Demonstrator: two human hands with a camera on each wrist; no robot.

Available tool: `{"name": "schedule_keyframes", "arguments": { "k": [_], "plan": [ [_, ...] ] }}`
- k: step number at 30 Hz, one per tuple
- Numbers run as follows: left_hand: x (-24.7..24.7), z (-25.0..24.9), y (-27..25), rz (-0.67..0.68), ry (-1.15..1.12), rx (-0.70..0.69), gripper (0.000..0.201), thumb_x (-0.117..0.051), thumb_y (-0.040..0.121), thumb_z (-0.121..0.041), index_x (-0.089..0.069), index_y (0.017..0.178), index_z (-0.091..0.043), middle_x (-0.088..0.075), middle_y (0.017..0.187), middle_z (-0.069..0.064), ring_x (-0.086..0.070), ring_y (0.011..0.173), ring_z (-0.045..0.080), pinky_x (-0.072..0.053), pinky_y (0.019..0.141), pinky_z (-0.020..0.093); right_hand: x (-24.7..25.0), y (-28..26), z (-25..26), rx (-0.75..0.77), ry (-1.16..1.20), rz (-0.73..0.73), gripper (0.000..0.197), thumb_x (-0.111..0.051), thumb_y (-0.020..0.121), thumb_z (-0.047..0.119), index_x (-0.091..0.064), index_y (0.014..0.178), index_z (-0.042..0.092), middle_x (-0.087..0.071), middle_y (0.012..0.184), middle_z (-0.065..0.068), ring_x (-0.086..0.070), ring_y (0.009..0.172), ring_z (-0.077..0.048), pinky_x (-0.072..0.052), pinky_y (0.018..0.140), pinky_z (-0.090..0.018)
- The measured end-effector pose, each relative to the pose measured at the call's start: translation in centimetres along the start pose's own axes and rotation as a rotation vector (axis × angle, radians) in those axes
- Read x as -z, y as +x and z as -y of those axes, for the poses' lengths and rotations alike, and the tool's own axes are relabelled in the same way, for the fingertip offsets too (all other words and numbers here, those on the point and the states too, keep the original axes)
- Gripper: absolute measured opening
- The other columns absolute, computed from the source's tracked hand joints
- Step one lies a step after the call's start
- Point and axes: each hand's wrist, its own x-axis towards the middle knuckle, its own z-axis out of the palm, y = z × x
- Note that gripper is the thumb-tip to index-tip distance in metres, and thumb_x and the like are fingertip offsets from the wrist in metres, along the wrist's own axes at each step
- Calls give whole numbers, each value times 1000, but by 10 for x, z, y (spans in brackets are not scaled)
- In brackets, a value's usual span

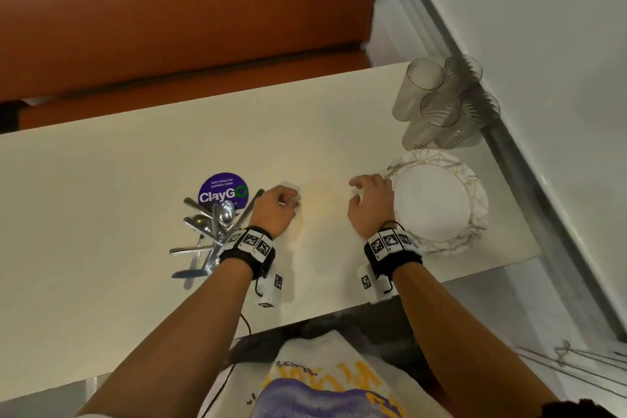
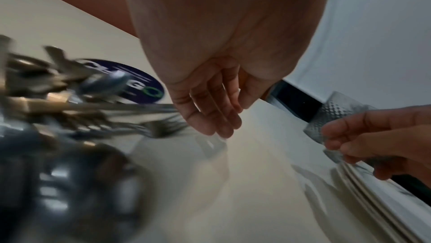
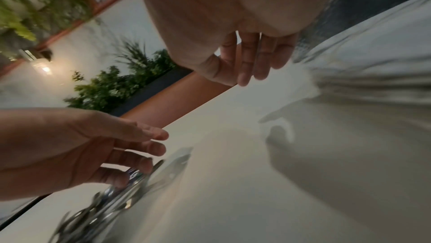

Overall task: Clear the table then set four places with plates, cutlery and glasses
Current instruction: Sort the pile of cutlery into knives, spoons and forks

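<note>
A pile of metal cutlery (image 1: 207, 234) lies on the cream table (image 1: 101, 214), left of my left hand (image 1: 288, 197). That hand hovers low over the table with loosely bent fingers (image 2: 217, 118) and holds nothing. My right hand (image 1: 364, 190) is spread and empty just left of a stack of white plates with a marbled, gold-lined rim (image 1: 437, 200). Several clear ribbed glasses (image 1: 437, 102) stand in a cluster behind the plates. In the right wrist view the left hand (image 3: 140, 151) floats above the blurred cutlery (image 3: 104, 204).
A round purple ClayGo sticker (image 1: 222, 192) sits on the table behind the cutlery. An orange bench (image 1: 169, 27) runs along the far side. A metal window frame (image 1: 509, 132) and wall border the table's right end. My torso is at the near edge.
</note>
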Motion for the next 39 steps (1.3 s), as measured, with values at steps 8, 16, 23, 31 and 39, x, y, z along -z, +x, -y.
{"name": "schedule_keyframes", "arguments": {
  "k": [8, 16, 23, 31, 39],
  "plan": [
    [93, 88, -27, -148, 152, 15, 11, -67, 96, -18, -73, 106, -20, -70, 93, -3, -66, 82, 15, -57, 76, 32, -84, -16, 105, 166, 6, 390, 23, -53, 92, 9, -70, 100, 23, -66, 102, 1, -54, 99, -22, -49, 89, -40],
    [125, 129, -31, -111, 313, -83, 7, -71, 92, -21, -77, 96, -22, -67, 101, -1, -53, 98, 20, -52, 84, 39, -133, -29, 161, 296, -101, 553, 25, -61, 87, 6, -73, 103, 19, -59, 117, -1, -50, 113, -23, -46, 98, -37],
    [132, 136, -27, -47, 261, -138, 8, -71, 91, -19, -75, 97, -18, -64, 106, -2, -50, 103, 18, -49, 86, 34, -146, -29, 167, 381, -290, 569, 27, -65, 89, 8, -72, 113, 14, -52, 122, -8, -52, 109, -29, -50, 96, -44],
    [132, 133, -21, -94, 262, -148, 8, -75, 89, -21, -77, 97, -20, -64, 99, -1, -54, 99, 16, -46, 78, 28, -128, 2, 161, 501, -492, 634, 18, -58, 92, 14, -64, 106, 23, -57, 117, 0, -48, 110, -24, -39, 88, -37],
    [129, 134, -15, -114, 239, -102, 10, -73, 89, -15, -78, 96, -21, -60, 95, -4, -56, 95, 17, -55, 82, 36, -103, 29, 135, 391, -457, 574, 16, -52, 95, 14, -64, 99, 24, -65, 103, 3, -51, 102, -24, -39, 85, -36]
  ]
}}
